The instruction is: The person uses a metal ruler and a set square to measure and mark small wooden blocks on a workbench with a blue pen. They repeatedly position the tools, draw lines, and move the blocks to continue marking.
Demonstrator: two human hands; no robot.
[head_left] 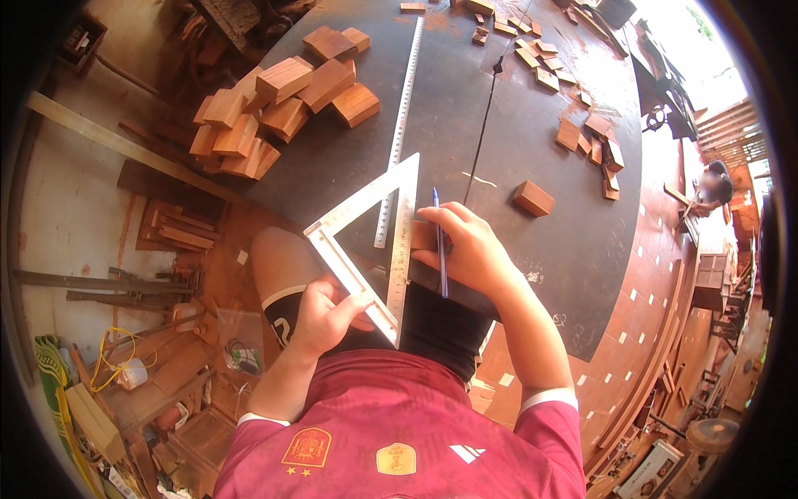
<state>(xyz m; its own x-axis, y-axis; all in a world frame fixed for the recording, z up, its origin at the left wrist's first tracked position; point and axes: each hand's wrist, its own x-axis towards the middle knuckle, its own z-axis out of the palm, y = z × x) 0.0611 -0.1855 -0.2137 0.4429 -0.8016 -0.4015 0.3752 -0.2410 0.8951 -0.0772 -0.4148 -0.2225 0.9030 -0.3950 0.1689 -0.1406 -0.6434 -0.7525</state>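
Observation:
My left hand (326,320) grips the thick edge of a silver metal triangle square (362,198), thumb on top. The square is tilted, one corner toward my lap and another over the table. My right hand (472,249) has a blue pen (444,281) between its fingers, roughly upright in the picture. Thumb and fingers of that hand also close on a small wooden block (423,236), which lies close to the square's graduated edge and is partly hidden by the fingers. A long steel ruler (406,96) lies on the dark table (449,100), partly behind the square.
A pile of wooden blocks (283,81) stands at the table's left. One block (533,199) lies right of my right hand; several smaller pieces (547,80) are scattered at the far right. A slot runs along the tabletop. Another person (713,187) is at the far right.

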